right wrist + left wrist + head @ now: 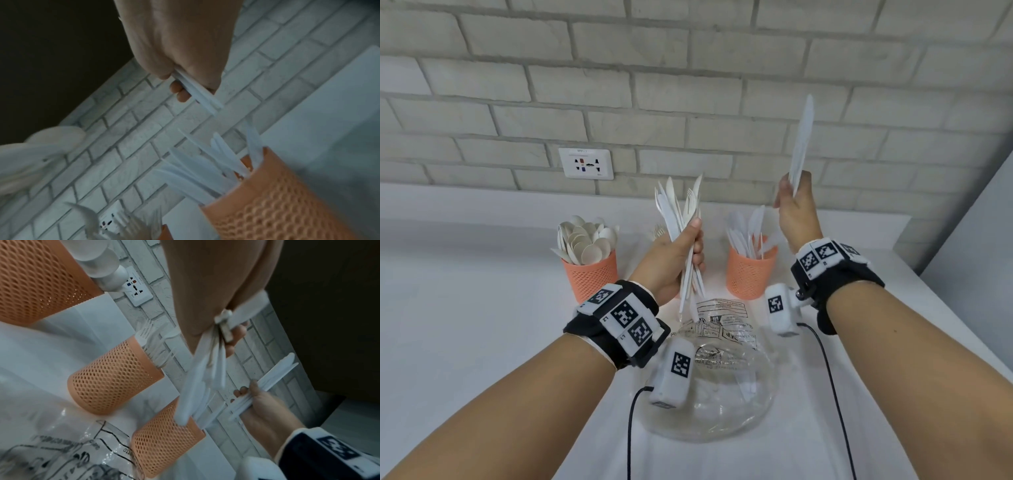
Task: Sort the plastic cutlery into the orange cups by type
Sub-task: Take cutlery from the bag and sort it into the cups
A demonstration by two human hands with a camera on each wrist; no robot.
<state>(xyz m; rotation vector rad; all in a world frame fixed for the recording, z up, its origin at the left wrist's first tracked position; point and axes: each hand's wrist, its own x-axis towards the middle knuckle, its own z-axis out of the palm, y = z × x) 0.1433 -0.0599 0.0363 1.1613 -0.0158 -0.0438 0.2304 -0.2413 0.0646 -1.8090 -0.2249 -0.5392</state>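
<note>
Head view, near to far. Clear plastic bag (709,373) lies on the bench (482,342) at 6 o'clock, looks nearly emptied; can't tell what's left inside.

Above it, left hand (671,263) is wrapped round a mixed bundle (681,219) of white cutlery, tips up; forks and knives both show in the fan. Right hand (796,212), up at 1 o'clock, pinches knives (801,144) by the handle end, blades up. The left wrist view shows more than one knife in that pinch.

Behind the hands, three orange mesh cups: spoon cup (590,277) at 10 o'clock, fork cup (115,386) mostly hidden behind the left hand, knife cup (751,274) at 1 o'clock, directly below the right hand.

Step in hand, as I read it: drop the knives into the knife cup.
- Lower them handle first; blades already in the cup splay outward, so aim for the gap.
- Release low, since the cup is light and may tip if knocked.
- Keep the bundle upright and clamped so nothing slides out.
- Check for a stray fork before letting go.
</note>
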